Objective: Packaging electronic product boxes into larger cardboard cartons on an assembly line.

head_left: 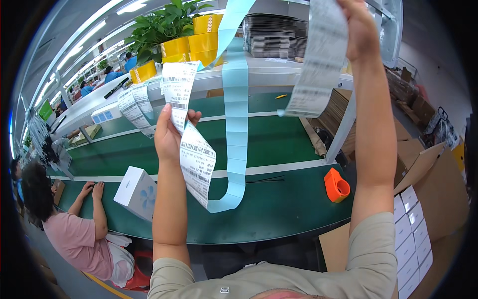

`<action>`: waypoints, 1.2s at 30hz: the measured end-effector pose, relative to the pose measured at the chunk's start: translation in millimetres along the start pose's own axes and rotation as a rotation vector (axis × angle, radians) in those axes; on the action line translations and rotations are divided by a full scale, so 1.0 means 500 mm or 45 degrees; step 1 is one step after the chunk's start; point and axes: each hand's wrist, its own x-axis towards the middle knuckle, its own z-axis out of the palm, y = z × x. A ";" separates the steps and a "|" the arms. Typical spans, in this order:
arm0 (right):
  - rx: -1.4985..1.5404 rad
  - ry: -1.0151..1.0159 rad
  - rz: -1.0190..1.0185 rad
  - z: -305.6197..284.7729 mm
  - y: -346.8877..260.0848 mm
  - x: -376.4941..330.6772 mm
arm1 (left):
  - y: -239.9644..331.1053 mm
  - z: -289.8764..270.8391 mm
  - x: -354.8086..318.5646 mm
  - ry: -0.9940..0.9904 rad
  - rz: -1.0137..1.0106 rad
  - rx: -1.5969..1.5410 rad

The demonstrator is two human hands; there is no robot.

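Note:
A long strip of white printed labels [197, 154] with a pale blue backing [236, 99] hangs over the bench in loops. My left hand [168, 134] is closed on it, thumb and fingers pinching it, with a printed length dropping below. Raised at the upper right, my right hand [359, 32] grips the edge of another hanging length of label strip [321, 60]; its fingertips are partly cut off by the frame's top. Below my left forearm a white box [137, 192] with a blue fan-like picture stands on the green work surface [279, 214].
An orange tape dispenser [337, 186] sits at the right. The shelf [269, 67] holds yellow tape rolls [203, 42], a leafy plant [164, 30] and stacked flat cartons [275, 35]. White boxes [412, 239] fill the lower right. A co-worker [74, 229] in pink sits at left.

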 end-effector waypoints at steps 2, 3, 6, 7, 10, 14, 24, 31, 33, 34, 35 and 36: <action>-0.901 0.697 -0.401 0.070 0.000 0.059 | -0.006 -0.028 -0.004 0.025 -0.046 -0.004; -0.911 0.689 -0.403 0.072 -0.013 0.078 | -0.015 -0.031 -0.001 0.020 -0.077 -0.021; -1.800 0.226 -0.542 0.014 -0.112 0.169 | -0.056 -0.016 -0.006 -0.059 -0.123 -0.045; -1.974 0.026 -0.552 -0.057 -0.152 0.223 | -0.058 -0.015 -0.016 -0.072 -0.137 -0.028; -1.681 0.593 -0.116 -0.072 -0.130 0.327 | -0.038 0.004 -0.053 -0.079 -0.098 0.092; -2.764 0.700 0.576 -0.014 -0.092 0.400 | 0.049 0.005 -0.084 -0.215 0.098 0.201; -3.647 0.425 -0.749 -0.072 -0.035 0.339 | 0.267 0.059 -0.061 -0.179 0.268 0.139; -1.599 -0.394 0.287 0.091 0.183 0.109 | 0.274 0.088 0.018 -0.349 0.525 0.395; -1.388 -0.258 0.324 0.140 0.283 0.038 | 0.263 0.126 0.032 -0.276 0.405 0.277; -1.380 -0.259 0.333 0.144 0.319 0.025 | 0.261 0.138 0.035 -0.239 0.346 0.223; -1.162 -0.229 0.305 0.145 0.352 0.010 | 0.257 0.141 0.040 -0.231 0.338 0.218; -0.939 -0.209 0.267 0.149 0.375 0.004 | 0.260 0.148 0.041 -0.236 0.335 0.204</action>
